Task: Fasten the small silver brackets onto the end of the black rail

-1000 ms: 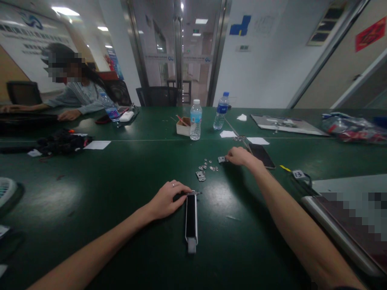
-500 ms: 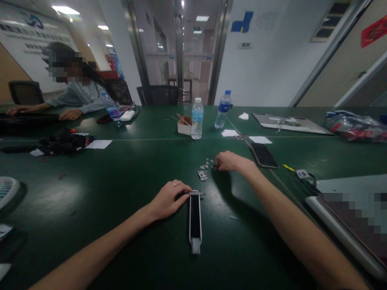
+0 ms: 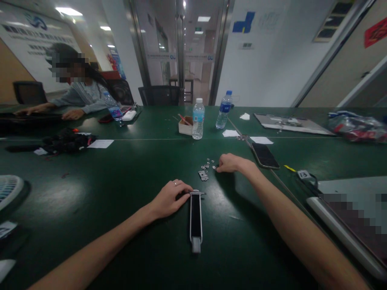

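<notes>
My left hand [image 3: 171, 199] is closed, thumb and fingertips pinching the far left corner of a long, narrow white-framed piece [image 3: 196, 217] with a dark middle. The piece lies on the green table; a thin metal bar crosses its far end, and a grey block sits at its near end. My right hand [image 3: 229, 162] is at the table beyond it, fingers pinched together beside several small metal rings [image 3: 207, 165]. What those fingertips hold, if anything, is hidden. Between the hands lies a small metal plate with holes [image 3: 203, 175].
A water bottle [image 3: 198, 119] stands by a small box [image 3: 185, 125], with another bottle [image 3: 223, 110] farther right. A phone [image 3: 265, 155] lies right of my right hand, near a laptop [image 3: 347, 229]. Across the table at left sits a person [image 3: 87, 94].
My right hand has shifted slightly at the rings, and more of the ring by its fingertips shows. My left hand keeps its place on the white-framed piece.
</notes>
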The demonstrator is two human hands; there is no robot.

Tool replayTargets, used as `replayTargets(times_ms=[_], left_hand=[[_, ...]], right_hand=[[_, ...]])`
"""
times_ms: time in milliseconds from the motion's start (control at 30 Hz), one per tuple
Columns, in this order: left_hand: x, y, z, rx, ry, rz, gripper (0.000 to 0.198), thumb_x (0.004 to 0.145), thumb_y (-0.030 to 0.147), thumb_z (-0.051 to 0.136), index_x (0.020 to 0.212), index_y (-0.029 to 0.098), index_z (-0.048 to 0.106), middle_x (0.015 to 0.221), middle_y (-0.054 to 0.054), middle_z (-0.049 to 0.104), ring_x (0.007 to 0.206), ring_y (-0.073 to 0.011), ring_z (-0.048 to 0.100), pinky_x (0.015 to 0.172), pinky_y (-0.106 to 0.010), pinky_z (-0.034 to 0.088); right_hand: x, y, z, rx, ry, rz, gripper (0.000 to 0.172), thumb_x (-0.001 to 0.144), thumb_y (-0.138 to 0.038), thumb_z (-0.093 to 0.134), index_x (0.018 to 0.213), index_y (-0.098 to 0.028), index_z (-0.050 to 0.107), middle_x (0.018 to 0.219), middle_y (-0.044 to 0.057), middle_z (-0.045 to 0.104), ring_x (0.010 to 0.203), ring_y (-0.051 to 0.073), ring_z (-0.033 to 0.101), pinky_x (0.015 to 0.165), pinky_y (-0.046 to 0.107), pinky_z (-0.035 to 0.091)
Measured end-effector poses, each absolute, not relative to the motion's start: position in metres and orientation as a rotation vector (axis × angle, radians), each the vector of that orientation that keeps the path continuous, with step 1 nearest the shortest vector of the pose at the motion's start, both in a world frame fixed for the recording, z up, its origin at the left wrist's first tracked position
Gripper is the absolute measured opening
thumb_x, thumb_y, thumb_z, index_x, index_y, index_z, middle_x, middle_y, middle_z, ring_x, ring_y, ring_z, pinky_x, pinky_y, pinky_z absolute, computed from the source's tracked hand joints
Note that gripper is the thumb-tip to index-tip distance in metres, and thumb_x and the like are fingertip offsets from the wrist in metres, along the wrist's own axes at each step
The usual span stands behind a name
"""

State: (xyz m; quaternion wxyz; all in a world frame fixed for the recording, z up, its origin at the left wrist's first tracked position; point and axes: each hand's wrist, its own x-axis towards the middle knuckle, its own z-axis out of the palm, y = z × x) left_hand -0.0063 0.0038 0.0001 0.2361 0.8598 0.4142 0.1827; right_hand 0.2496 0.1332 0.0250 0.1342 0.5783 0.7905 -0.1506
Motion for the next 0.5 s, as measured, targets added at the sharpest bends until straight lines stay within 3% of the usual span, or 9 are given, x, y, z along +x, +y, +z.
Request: replayTargets(times_ms=[233, 500], left_hand=[[-0.008, 0.004, -0.003, 2.359, 1.138, 0.512, 0.021, 0.092, 0.02, 0.049, 0.11, 0.019, 0.06, 0.102, -0.005, 0.061, 0.093, -0.0201, 0.055, 0.083, -0.035, 0.044], [-0.008, 0.004, -0.005, 2.333, 1.247, 0.543, 0.018, 0.092, 0.022, 0.049, 0.106, 0.019, 0.061, 0.098, -0.004, 0.062, 0.089, -0.0205, 0.055, 0.08, -0.036, 0.044]], right_hand=[[0.244, 0.124, 0.034, 1.584, 2.352, -0.456, 0.026, 0.077, -0.037, 0.056, 0.079, -0.015, 0.071, 0.079, 0.01, 0.068, 0.072, 0.021, 0.064, 0.06, 0.03, 0.046], [0.219, 0.1, 0.047, 0.982, 2.608, -1.004, 0.011, 0.072, -0.026, 0.061, 0.077, -0.017, 0.067, 0.079, 0.001, 0.067, 0.073, 0.015, 0.06, 0.065, 0.025, 0.044]])
